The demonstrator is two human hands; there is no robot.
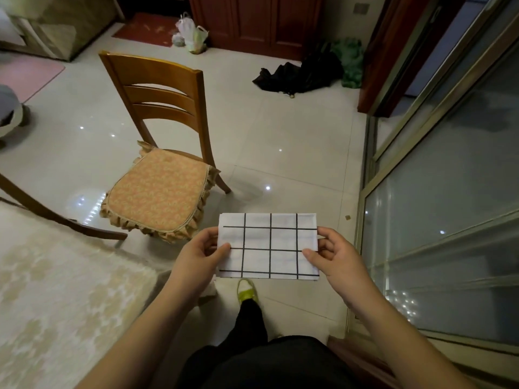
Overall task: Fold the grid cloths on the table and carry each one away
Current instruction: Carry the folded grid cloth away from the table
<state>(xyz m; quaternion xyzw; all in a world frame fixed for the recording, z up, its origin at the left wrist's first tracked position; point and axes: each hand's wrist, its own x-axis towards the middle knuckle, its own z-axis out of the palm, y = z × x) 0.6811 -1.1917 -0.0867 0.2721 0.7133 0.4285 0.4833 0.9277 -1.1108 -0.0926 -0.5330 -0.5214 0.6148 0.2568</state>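
A white cloth with black grid lines (268, 245), folded into a flat rectangle, hangs level in the air above the tiled floor in front of me. My left hand (200, 256) pinches its left edge, thumb on top. Its right edge is pinched the same way by my right hand (335, 258). The table with a cream patterned cover (56, 290) lies at the lower left, and no other grid cloth shows on it.
A wooden chair with an orange cushion (157, 192) stands just left of the cloth. Glass sliding doors (449, 220) run along the right. A black bag (295, 77) and plastic bags (193, 35) lie on the floor far ahead. My foot in a yellow shoe (247, 290) is below the cloth.
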